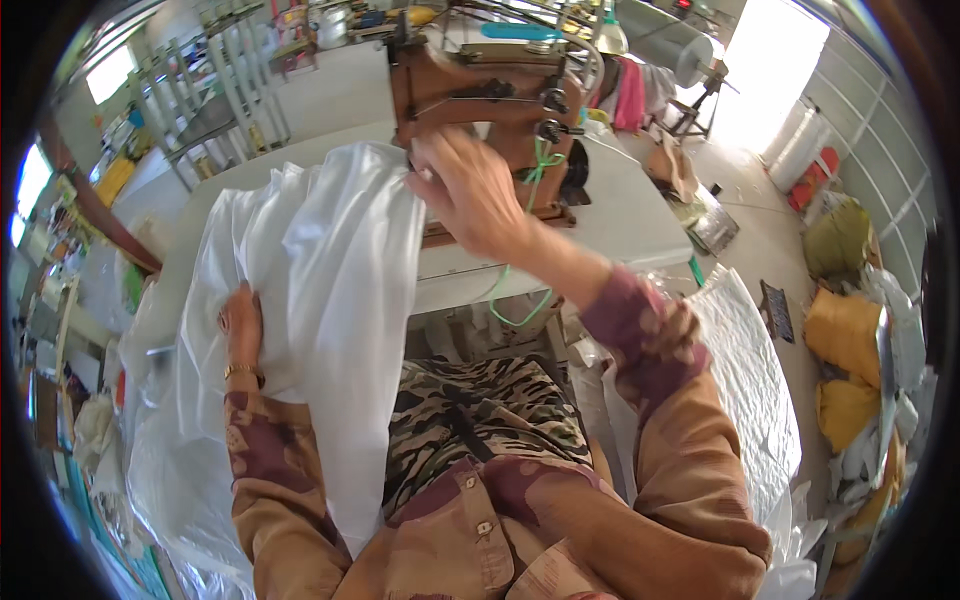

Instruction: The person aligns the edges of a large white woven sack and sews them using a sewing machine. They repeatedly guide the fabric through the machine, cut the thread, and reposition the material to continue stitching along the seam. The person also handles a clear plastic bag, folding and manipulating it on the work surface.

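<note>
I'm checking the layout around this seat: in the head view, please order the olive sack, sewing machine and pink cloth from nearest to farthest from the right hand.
From the right hand:
1. Sewing machine: right by the hand, on the table.
2. Pink cloth: beyond the table, to the right.
3. Olive sack: far right, by the wall.

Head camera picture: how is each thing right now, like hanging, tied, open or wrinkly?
White cloth: wrinkly, draped over the table, hanging past its near edge.
Left hand: on the cloth.
Right hand: raised before the sewing machine, blurry; grip unclear.
Sewing machine: upright; can't tell if running.
Green string: knotted, dangling.
Doorway: open, bright.
</note>
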A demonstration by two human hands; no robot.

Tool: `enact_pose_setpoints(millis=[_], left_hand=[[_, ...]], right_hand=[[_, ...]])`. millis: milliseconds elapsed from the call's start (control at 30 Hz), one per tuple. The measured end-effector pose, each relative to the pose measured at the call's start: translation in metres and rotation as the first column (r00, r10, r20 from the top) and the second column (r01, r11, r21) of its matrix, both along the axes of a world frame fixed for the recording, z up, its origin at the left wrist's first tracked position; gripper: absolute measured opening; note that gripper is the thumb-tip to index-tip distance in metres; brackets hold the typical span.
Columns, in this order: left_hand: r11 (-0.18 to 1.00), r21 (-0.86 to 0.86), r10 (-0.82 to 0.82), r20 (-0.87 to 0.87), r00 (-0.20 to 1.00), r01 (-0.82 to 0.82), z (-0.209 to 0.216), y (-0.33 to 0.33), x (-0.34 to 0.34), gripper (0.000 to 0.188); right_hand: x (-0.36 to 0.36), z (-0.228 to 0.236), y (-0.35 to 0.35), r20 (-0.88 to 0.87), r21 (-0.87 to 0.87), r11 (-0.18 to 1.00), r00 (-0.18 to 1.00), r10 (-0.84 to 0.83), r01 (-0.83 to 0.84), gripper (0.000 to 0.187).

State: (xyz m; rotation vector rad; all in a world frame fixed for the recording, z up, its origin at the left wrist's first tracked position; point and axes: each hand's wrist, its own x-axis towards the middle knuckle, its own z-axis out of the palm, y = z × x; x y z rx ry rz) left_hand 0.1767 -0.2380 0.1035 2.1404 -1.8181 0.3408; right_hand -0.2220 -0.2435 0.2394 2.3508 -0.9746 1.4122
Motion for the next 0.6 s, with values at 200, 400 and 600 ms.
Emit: enact_pose_setpoints(millis=[200,400,600], left_hand=[[0.899,0.338,-0.25,-0.124,0.96,0.278,-0.038,0.131,0.032,0.016],[0.996,-0.086,-0.074,-0.569,0.819,0.03,0.019,0.144,0.106,0.022],[0.833,-0.518,-0.078,0.24,0.968,0.195,0.111,0.133,-0.038,0.044]], right_hand=[[-0.02,-0.135,0.074,-0.05,0.806,0.591,0.995,0.091,-0.013,0.023],[0.038,-0.236,0.077,0.676,0.673,0.23,0.711,0.197,-0.703,0.053],[0.109,-0.275,0.086,0.724,0.665,0.025,0.653,0.222,-0.746,0.047]])
